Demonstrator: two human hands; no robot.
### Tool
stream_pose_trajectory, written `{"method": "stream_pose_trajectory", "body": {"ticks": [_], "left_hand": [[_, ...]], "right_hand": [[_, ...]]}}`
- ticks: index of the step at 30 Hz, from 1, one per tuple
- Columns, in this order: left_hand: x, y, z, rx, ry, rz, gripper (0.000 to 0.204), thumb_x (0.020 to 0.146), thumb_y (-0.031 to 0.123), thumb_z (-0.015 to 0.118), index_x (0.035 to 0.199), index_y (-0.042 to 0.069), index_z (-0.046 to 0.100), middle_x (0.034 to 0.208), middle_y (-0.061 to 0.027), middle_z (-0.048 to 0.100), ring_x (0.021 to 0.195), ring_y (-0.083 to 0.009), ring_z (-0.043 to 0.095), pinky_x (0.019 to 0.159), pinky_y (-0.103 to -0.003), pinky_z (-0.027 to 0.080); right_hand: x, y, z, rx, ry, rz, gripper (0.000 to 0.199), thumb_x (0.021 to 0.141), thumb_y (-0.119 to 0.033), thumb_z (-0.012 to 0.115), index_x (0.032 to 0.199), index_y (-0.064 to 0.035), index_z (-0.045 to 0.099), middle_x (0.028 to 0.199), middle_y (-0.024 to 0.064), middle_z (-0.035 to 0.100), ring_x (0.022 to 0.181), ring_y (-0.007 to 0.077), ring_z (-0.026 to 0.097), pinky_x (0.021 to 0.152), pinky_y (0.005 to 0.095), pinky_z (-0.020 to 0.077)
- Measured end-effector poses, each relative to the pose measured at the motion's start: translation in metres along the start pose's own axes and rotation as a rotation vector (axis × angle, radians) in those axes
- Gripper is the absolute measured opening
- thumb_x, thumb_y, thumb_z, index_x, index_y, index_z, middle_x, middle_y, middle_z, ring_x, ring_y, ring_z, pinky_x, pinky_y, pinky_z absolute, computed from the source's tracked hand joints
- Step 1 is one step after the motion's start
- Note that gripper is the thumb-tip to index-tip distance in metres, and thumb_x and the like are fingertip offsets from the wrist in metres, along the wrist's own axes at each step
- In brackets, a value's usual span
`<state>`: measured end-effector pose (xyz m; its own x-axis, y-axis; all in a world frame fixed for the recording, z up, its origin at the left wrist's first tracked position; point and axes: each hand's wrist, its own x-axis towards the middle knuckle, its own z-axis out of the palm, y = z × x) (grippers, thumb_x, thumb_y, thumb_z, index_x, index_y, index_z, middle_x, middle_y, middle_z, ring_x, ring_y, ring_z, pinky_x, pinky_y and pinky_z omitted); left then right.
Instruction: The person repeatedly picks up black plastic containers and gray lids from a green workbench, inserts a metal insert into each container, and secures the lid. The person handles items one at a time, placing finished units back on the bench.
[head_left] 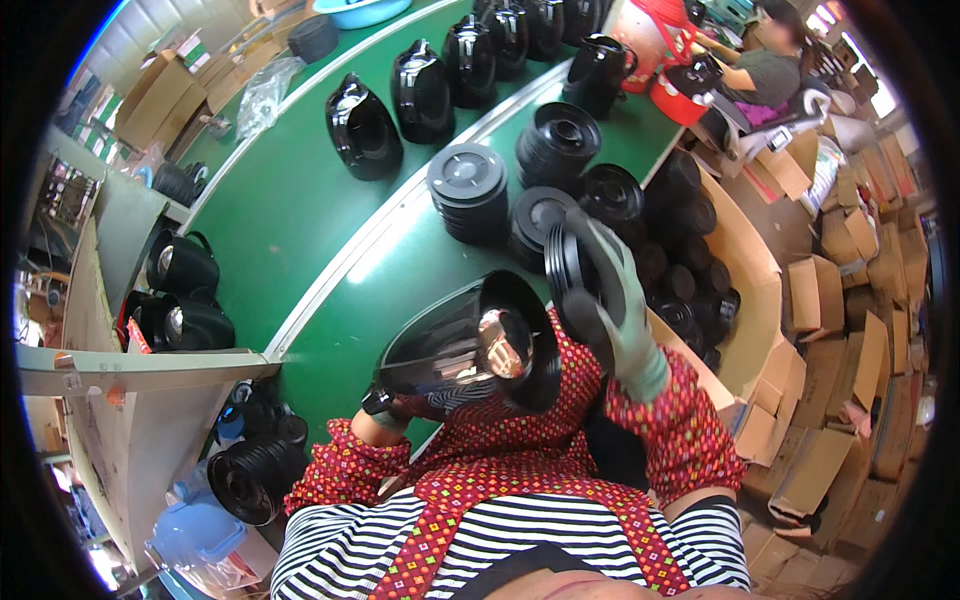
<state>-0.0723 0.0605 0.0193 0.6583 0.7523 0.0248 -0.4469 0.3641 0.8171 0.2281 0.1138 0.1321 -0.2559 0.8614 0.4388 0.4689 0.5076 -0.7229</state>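
A glossy black jug (430, 345) lies tilted on its side in front of my chest, its open end to the right. A shiny, mirror-like round piece (505, 345) shows inside that end. My left hand (388, 422) supports the jug from below and behind; its fingers are mostly hidden. My right hand (632, 320), in a pale grey-green glove, grips a black ribbed round base (568, 270) on edge, a little right of the jug's open end. Beyond it, stacked black round bases (467, 175) stand on the green table (300, 250).
Several black jugs (362, 130) stand in a row across the far side. A cardboard box (745, 250) full of black round parts sits at the right. More jugs (185, 265) lie at the left. A co-worker (770, 65) sits at the far right, near a red container (650, 40).
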Motion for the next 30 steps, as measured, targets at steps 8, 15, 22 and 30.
{"method": "stream_pose_trajectory", "body": {"ticks": [8, 15, 22, 30], "left_hand": [[0.042, -0.033, 0.046, -0.173, -0.118, -0.142, 0.058, 0.104, 0.023, 0.060, 0.155, 0.001, 0.045, 0.157, -0.0187, 0.052, 0.140, -0.0292, 0.056, 0.119, -0.043, 0.047], [0.048, -0.017, 0.083, 0.201, -0.186, -0.015, 0.061, 0.091, 0.023, 0.075, 0.144, -0.001, 0.056, 0.146, -0.0182, 0.061, 0.132, -0.0287, 0.062, 0.113, -0.042, 0.051], [0.046, -0.009, 0.079, 0.527, 0.089, 0.242, 0.064, 0.079, 0.024, 0.089, 0.132, -0.003, 0.067, 0.135, -0.0177, 0.070, 0.123, -0.0283, 0.069, 0.107, -0.041, 0.055], [0.066, 0.068, 0.112, 1.270, 0.307, 0.664, 0.041, 0.082, 0.016, 0.087, 0.114, -0.007, 0.075, 0.143, -0.0330, 0.062, 0.125, -0.0421, 0.069, 0.105, -0.047, 0.056]], "right_hand": [[-0.087, -0.060, -0.041, 0.046, 0.053, 0.067, 0.087, 0.097, -0.060, 0.068, 0.158, -0.0001, 0.049, 0.160, 0.0239, 0.047, 0.149, 0.0423, 0.041, 0.123, 0.0518, 0.0303], [-0.125, -0.071, -0.057, 0.099, 0.118, 0.060, 0.087, 0.095, -0.057, 0.069, 0.157, 0.0000, 0.050, 0.161, 0.0276, 0.042, 0.149, 0.0440, 0.040, 0.123, 0.0526, 0.0291], [-0.143, -0.067, -0.063, 0.308, 0.221, 0.172, 0.081, 0.102, -0.053, 0.061, 0.160, 0.0009, 0.043, 0.161, 0.0246, 0.044, 0.150, 0.0383, 0.042, 0.124, 0.0468, 0.0312], [-0.123, -0.068, -0.063, 1.159, 0.374, 0.385, 0.064, 0.113, -0.036, 0.053, 0.165, -0.0053, 0.032, 0.152, 0.0116, 0.053, 0.140, 0.0210, 0.053, 0.120, 0.0366, 0.0404]]}}
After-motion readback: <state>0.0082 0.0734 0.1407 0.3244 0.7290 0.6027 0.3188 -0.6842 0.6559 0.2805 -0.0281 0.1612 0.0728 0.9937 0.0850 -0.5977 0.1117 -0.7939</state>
